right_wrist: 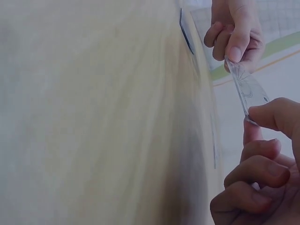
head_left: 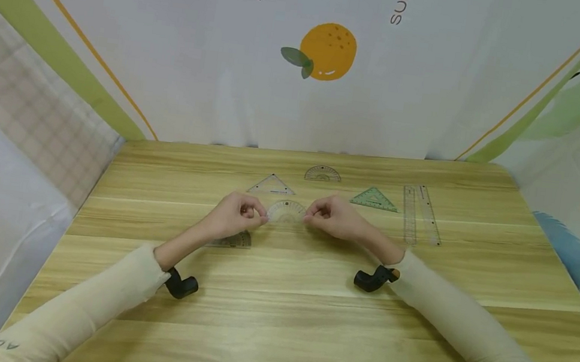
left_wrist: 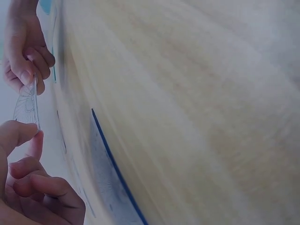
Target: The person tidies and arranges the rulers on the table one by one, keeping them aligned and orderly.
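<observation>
Fingers of left hand (head_left: 234, 215) and right hand (head_left: 333, 216) curling, each pinching one end of clear protractor (head_left: 287, 212), holding it above table (head_left: 272, 324) centre. Small ruler (head_left: 231, 240) lying under left wrist. Clear set square (head_left: 271, 186) sitting at 11 o'clock, second protractor (head_left: 323, 174) at 12, green set square (head_left: 373, 198) at 2, two long rulers (head_left: 420, 214) at 3. Nothing blocking hands.

Bare wooden table (head_left: 272, 324) lies open toward the near edge. Farther back, a clear triangle (head_left: 271, 186), second protractor (head_left: 323, 174), green triangle (head_left: 373, 199) and two rulers (head_left: 420, 214) (side by side) crowd the far strip.
</observation>
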The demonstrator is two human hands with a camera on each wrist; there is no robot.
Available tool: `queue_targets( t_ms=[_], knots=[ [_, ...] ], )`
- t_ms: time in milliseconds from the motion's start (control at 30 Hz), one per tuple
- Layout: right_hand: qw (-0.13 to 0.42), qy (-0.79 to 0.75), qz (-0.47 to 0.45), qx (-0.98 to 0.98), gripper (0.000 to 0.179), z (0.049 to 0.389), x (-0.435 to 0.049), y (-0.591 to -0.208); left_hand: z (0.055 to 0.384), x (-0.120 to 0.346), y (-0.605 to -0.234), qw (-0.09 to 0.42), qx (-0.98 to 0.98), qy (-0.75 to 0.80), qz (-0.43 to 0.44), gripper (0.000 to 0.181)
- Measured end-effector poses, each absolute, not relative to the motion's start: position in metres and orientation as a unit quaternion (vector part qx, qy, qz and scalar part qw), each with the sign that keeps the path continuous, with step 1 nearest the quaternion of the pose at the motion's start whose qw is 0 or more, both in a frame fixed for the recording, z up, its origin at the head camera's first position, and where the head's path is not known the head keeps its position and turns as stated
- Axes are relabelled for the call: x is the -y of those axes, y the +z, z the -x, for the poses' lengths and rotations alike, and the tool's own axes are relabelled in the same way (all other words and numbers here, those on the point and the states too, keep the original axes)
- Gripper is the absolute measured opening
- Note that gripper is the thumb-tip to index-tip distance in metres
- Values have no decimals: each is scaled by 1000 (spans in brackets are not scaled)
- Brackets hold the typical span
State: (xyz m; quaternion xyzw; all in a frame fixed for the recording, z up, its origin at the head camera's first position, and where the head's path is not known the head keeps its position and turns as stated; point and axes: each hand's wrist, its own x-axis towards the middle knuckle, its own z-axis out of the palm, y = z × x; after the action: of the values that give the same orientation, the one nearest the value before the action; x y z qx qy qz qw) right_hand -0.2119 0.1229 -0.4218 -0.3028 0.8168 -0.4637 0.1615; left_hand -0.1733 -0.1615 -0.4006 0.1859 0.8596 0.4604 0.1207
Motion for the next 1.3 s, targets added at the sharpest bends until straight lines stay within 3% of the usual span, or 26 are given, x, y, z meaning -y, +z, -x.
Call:
queue_targets(
  t_ms=[767, 1300],
  knots=[
    [224, -450, 302, -810, 11, 195, -108, -422, 159, 170, -407, 144, -877, 413, -200, 4],
    [226, -446, 317, -806, 13, 189, -105, -424, 154, 175, -409, 147, -873, 412, -215, 5]
  ],
)
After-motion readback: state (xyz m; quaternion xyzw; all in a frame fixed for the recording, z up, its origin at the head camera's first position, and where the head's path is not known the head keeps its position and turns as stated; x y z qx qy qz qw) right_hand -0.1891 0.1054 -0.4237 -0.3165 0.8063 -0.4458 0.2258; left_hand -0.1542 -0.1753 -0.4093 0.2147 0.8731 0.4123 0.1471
